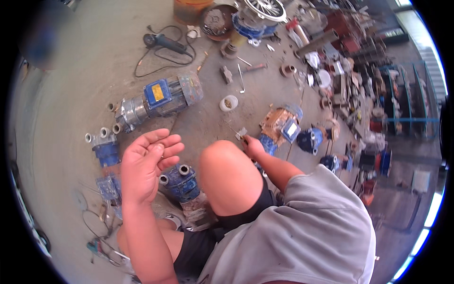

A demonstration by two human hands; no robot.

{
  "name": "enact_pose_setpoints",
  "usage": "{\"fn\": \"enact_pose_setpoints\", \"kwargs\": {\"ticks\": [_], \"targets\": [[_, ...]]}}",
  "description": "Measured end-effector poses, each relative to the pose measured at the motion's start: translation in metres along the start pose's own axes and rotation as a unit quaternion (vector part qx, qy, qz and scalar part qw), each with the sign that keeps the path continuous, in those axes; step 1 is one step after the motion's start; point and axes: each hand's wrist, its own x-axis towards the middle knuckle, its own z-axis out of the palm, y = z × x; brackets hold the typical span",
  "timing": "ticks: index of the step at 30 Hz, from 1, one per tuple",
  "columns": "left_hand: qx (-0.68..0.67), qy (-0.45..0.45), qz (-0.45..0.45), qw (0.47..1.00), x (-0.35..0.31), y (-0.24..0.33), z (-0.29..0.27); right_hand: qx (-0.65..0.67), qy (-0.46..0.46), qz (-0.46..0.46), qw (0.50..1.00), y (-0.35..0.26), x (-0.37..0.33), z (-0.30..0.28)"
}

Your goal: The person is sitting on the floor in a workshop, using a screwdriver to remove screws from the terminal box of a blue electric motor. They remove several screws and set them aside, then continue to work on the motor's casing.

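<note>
My left hand (153,152) is raised above the floor with the palm up. Its fingers are curled and the thumb presses against them; a tiny dark thing may be pinched there, too small to make out. Lower and past my bent knee, my right hand (254,147) grips a small tool with a grey, flat end (241,132). Beside it lies a rusty and blue electric motor (280,127). Under my left hand stands a blue pump-like unit with two round ports (180,182). A larger motor with a blue terminal box (157,93) lies beyond my left hand.
A small white cup (229,103) stands ahead of my knee. Farther off lie a hammer (241,71), a hex key (241,78) and a corded angle grinder (165,43). More blue units (310,139) sit at the right, before piled metal parts. A pan (217,21) stands at the back.
</note>
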Motion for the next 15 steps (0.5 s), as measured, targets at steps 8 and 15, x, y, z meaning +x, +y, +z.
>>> {"fn": "enact_pose_setpoints", "kwargs": {"ticks": [8,15], "targets": [[-0.025,-0.146,-0.104,0.983,0.076,-0.006,-0.008,0.036,0.066,-0.032,0.997,-0.088,-0.041,-0.062],[0.01,-0.169,-0.142,0.975,0.104,-0.016,0.018,0.104,0.065,0.089,0.988,-0.106,-0.102,-0.097]]}}
